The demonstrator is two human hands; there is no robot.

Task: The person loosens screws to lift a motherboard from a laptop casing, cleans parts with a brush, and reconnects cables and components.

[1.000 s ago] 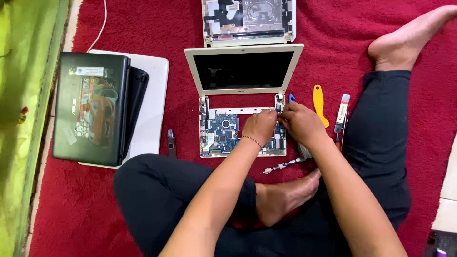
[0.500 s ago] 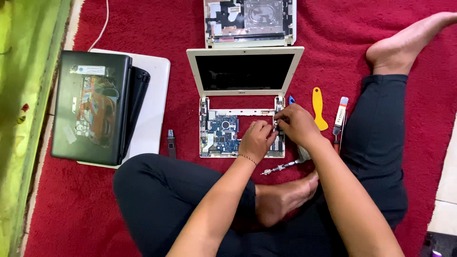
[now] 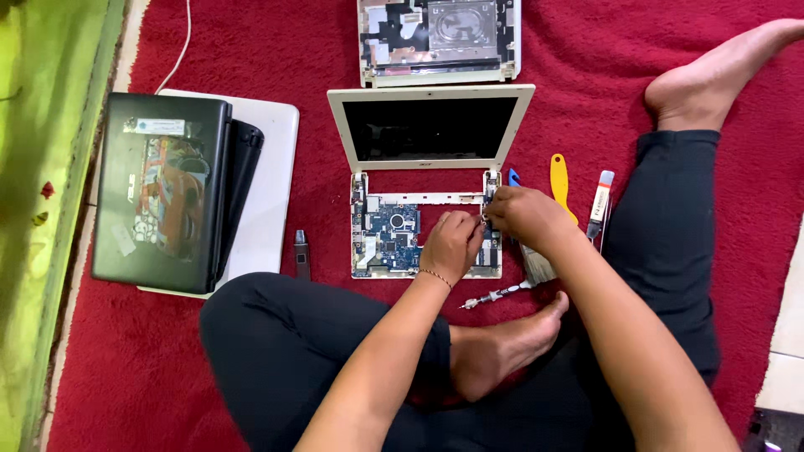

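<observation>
Both hands at an opened white laptop (image 3: 419,243)

Left hand (image 3: 452,244) and right hand (image 3: 521,216), fingers curled, pinch something tiny near its 3 o'clock hinge; screwdriver (image 3: 498,295) lies at 5 o'clock.

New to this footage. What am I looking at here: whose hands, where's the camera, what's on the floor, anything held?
There is no robot: a person sits cross-legged on a red carpet, and the single camera is worn on their head, looking down at their own bare hands.

Before them lies a small white laptop, screen open and its base stripped so the blue circuit board shows. Its removed white cover lies above it. The left hand rests on the board, and the right hand works at the base's right hinge corner. Fingertips meet there; whether they pinch a small part is too small to tell.

Right of the laptop lie a yellow pry tool, a brush, a small screwdriver and a white tube. On the left, a stack of closed laptops.
</observation>
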